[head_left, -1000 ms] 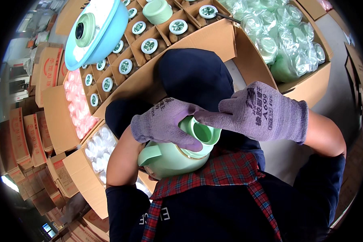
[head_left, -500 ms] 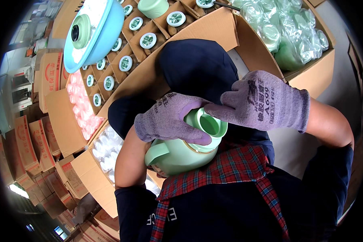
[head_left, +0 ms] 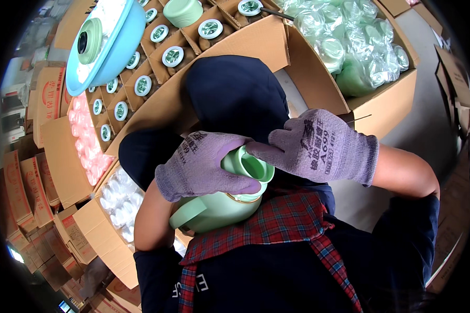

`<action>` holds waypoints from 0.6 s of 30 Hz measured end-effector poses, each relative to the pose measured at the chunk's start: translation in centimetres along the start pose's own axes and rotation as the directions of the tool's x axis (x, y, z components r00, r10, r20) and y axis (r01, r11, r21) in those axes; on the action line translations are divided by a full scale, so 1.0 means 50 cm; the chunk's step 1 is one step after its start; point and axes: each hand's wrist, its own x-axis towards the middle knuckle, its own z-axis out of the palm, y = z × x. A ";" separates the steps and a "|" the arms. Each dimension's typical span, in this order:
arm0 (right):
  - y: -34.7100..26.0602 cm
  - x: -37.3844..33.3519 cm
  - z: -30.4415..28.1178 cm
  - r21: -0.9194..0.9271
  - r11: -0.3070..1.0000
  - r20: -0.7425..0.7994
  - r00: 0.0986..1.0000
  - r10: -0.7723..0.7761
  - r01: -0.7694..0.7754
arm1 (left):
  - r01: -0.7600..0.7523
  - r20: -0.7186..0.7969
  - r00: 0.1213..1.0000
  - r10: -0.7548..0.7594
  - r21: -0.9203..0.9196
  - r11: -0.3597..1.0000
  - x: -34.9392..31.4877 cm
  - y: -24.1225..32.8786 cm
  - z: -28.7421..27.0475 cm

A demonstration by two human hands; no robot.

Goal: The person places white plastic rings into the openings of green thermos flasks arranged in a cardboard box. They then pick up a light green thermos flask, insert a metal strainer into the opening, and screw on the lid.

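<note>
A pale green thermos jug (head_left: 214, 211) lies tilted against my lap and apron, its open neck (head_left: 256, 168) facing up and to the right. My left hand (head_left: 203, 164), in a purple-grey knit glove, is closed round the neck, thumb along its near side. The jug's handle (head_left: 189, 213) sticks out below that wrist. My right hand (head_left: 318, 146), gloved alike, reaches in from the right with one finger laid on the neck's far rim and the other visible fingers curled. Its thumb is hidden, so whether it pinches the rim is unclear.
Ahead, a divided carton (head_left: 164, 78) holds several bottles with white-rimmed tops, a green lid part (head_left: 183, 11) and a tilted blue basin (head_left: 109, 57). Bagged green parts fill a box (head_left: 384, 107) at right. Boxes of pink pieces (head_left: 86, 141) and white pieces (head_left: 120, 203) stand left.
The whole view has shifted, so the scene sits further left in the picture. Both hands keep nearly the same hold on the jug, the right finger still at its rim.
</note>
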 end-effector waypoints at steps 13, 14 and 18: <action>-0.037 -0.033 0.006 0.169 0.969 0.114 0.980 0.161 -0.178 | -0.055 -0.268 0.955 0.124 0.251 0.966 -0.028 0.035 0.043; -0.040 -0.037 0.005 0.187 0.962 0.138 0.975 0.176 -0.200 | -0.062 -0.297 0.944 0.145 0.273 0.960 -0.029 0.037 0.048; -0.053 -0.045 -0.002 0.149 0.967 0.199 0.964 0.175 -0.206 | 0.038 -0.315 0.944 0.101 0.406 0.913 -0.036 0.072 0.061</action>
